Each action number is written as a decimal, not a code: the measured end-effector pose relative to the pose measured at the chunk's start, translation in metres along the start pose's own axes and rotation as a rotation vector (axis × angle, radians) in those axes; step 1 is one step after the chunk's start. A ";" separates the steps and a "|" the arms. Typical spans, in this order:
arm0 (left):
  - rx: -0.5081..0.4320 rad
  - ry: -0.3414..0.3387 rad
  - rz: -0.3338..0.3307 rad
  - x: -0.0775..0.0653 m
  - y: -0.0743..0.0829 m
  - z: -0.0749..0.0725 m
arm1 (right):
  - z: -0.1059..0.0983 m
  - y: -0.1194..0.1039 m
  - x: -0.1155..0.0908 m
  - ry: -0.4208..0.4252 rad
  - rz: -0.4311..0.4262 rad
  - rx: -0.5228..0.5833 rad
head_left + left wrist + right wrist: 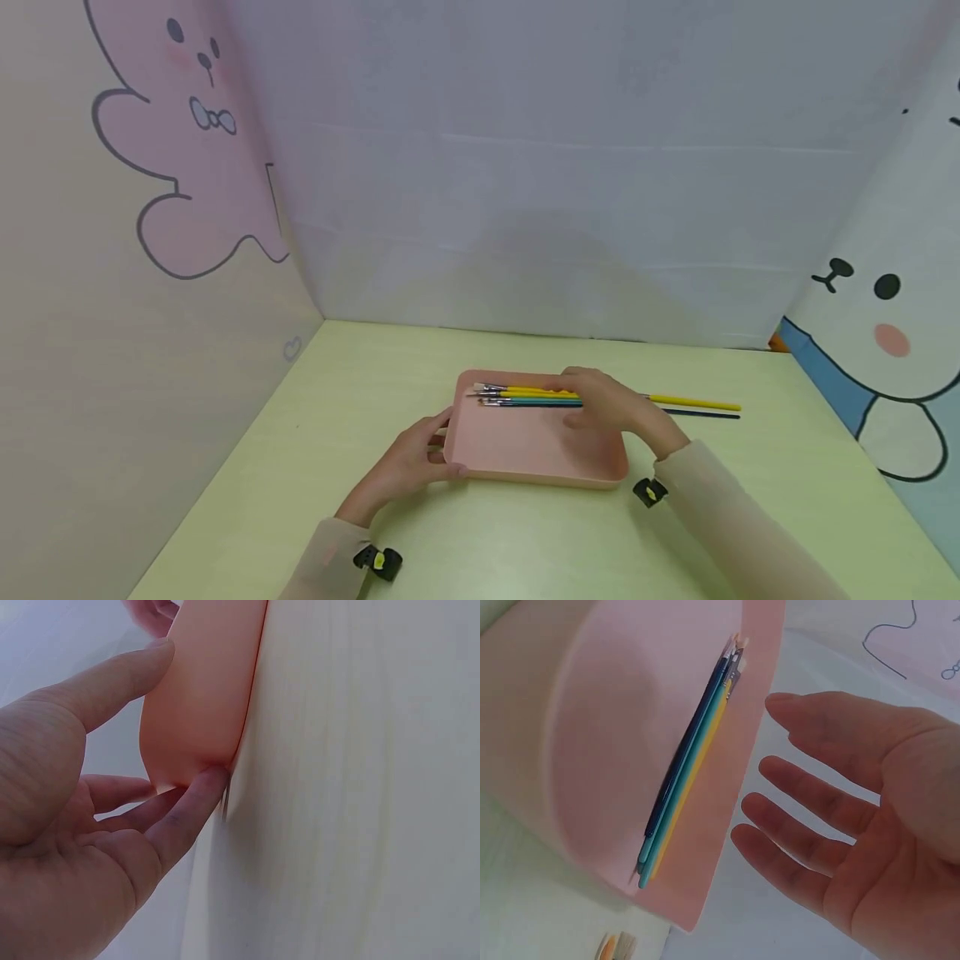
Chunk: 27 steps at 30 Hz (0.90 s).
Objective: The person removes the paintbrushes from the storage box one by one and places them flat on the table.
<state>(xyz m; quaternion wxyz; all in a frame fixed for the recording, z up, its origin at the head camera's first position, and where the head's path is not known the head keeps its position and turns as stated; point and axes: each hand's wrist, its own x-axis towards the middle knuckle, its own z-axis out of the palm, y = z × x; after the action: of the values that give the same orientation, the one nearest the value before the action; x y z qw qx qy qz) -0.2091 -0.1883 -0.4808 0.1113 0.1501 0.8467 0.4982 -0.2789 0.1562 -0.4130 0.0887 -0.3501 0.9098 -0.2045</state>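
Note:
A shallow pink tray (510, 446) sits on the table, with several paintbrushes (525, 397) lying together along its far side. Their handles are yellow, teal and dark blue, as the brushes (682, 772) in the right wrist view show. My left hand (408, 457) grips the tray's near left corner, thumb at the front wall and fingers against the side; the left wrist view shows fingertips low on the pink wall (199, 697). Over the tray's right half is my right hand (603, 406), fingers apart and fairly straight, holding nothing. It hides part of the brush handles in the head view.
Right of the tray lie a yellow-handled brush (693, 403) and a dark-handled brush (708, 413), their bristle ends toward the tray. The pale yellow table (750, 517) is bounded by a white back sheet (555, 250) and side panels with cartoon animals.

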 end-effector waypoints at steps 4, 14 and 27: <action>-0.003 0.003 -0.001 0.000 0.001 0.000 | 0.000 0.002 0.015 -0.075 -0.019 -0.011; 0.004 0.001 0.003 0.000 0.001 0.000 | 0.006 0.001 0.044 -0.198 -0.035 -0.048; 0.006 -0.007 0.006 -0.001 0.000 -0.001 | 0.016 -0.003 0.065 -0.282 0.029 -0.056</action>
<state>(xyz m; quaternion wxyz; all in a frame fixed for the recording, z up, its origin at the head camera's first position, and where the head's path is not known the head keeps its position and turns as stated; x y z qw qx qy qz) -0.2088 -0.1893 -0.4804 0.1123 0.1547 0.8474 0.4953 -0.3204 0.1053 -0.4273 0.2090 -0.3644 0.8986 -0.1266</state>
